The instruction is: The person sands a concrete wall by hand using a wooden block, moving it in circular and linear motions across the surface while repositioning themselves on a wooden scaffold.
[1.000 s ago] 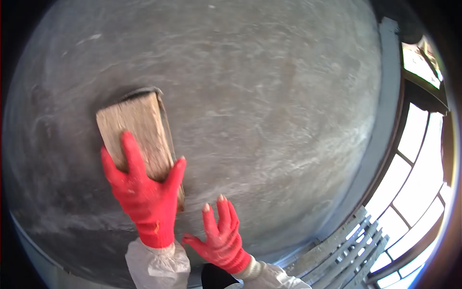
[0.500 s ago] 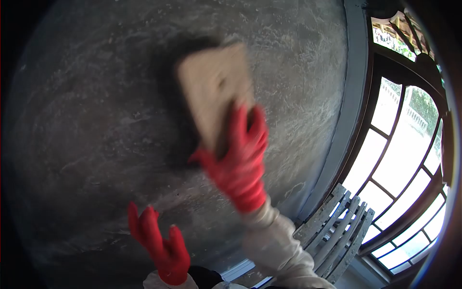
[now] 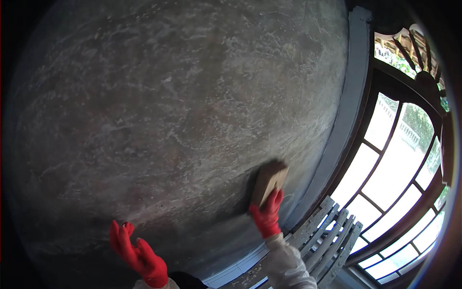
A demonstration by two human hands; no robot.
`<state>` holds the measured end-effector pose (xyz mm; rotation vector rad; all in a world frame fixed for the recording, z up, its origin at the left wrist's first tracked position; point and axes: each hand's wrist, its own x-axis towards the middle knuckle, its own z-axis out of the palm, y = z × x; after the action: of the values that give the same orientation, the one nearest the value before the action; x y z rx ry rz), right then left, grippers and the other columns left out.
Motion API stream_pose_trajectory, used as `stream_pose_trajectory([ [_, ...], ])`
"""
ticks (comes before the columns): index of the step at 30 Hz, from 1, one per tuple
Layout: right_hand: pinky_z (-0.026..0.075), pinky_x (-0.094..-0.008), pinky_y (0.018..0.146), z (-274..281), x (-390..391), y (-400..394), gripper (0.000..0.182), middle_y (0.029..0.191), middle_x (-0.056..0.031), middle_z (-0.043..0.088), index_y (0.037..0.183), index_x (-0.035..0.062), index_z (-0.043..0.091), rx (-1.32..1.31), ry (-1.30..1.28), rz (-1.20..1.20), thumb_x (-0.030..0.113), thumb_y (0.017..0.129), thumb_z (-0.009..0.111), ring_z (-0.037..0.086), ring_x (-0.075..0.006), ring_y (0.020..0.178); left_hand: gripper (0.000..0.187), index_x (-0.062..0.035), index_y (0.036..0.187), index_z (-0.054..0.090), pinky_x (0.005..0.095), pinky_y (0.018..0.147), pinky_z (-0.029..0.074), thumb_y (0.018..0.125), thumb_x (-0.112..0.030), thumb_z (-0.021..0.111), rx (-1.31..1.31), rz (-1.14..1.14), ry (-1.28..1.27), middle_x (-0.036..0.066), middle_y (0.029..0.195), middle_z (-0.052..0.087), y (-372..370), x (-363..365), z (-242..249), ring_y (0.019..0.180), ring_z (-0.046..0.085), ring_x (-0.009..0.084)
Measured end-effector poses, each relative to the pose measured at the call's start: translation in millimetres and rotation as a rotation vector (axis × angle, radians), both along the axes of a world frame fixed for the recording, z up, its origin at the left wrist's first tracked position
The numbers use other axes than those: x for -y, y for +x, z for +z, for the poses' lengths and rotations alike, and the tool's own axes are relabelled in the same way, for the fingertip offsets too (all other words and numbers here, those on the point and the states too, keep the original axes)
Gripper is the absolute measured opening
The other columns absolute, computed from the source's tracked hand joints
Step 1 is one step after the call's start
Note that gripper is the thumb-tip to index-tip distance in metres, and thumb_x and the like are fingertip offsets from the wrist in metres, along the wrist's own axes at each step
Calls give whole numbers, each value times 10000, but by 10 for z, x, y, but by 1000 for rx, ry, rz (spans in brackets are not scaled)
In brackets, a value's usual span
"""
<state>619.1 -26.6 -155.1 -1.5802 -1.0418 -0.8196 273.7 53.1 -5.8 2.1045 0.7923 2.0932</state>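
My right hand [image 3: 267, 217], in a red glove, grips the lower end of a wooden plastering float [image 3: 269, 182]. The float lies against or close to the grey plastered wall [image 3: 168, 115], low down near its right edge; its underside is hidden. My left hand [image 3: 142, 257], gloved in red too, is raised at the lower left in front of the wall. Its fingers are bent a little and apart, with nothing seen in them.
A slatted wooden rack or bench [image 3: 332, 241] stands at the lower right. Beyond a grey vertical border strip [image 3: 337, 130] is a dark-framed window [image 3: 385, 159], bright with daylight. White tiling [image 3: 240, 269] shows along the wall's foot.
My right hand has swept the float down and to the right, from the wall's middle to near its lower right edge. My left hand has shifted slightly left and down.
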Motion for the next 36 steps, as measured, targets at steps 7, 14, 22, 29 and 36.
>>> stream_pose_trajectory([
  [7, 320, -481, 1084, 2260, 4, 1054, 970, 1442, -340, 299, 1503, 41, 235, 45, 218, -85, 268, 732, 778, 347, -502, 1301, 404, 32, 1375, 427, 391, 933, 471, 1006, -105, 338, -17, 176, 51, 210, 1420, 404, -23, -230, -11, 1126, 545, 297],
  [14, 206, -424, 1166, -132, 173, 1417, 1106, 1544, -270, 138, 1527, 15, 75, -372, 35, -82, 282, 697, 756, 167, -417, 1436, 460, 56, 1353, 442, 379, 846, 501, 909, -42, 379, 41, 297, 68, 230, 1363, 410, -13, -462, -314, 1075, 549, 288],
  [22, 271, -468, 1120, 1110, 251, 2072, 962, 1481, -265, 286, 1517, 1, 163, 62, 93, -114, 263, 775, 718, 320, -419, 1351, 405, 60, 1252, 530, 415, 962, 433, 885, -77, 426, -104, 489, 273, 224, 1325, 457, 8, -515, -391, 1166, 492, 316],
  [29, 281, -402, 1119, 2439, 198, 1812, 780, 1488, -218, 317, 1512, 47, 234, -38, 219, -96, 244, 883, 653, 327, -368, 1374, 388, 43, 1203, 573, 435, 1016, 358, 881, -115, 425, -147, 592, 339, 194, 1232, 563, 2, -539, -396, 1175, 477, 317],
  [36, 179, -422, 1170, -232, 221, 1194, 808, 1568, -210, 166, 1534, 59, 137, -670, 17, -157, 294, 916, 601, 180, -352, 1447, 344, 21, 1161, 595, 440, 929, 399, 870, -128, 489, -118, 533, 359, 194, 1221, 547, 25, -517, -355, 1091, 499, 310],
])
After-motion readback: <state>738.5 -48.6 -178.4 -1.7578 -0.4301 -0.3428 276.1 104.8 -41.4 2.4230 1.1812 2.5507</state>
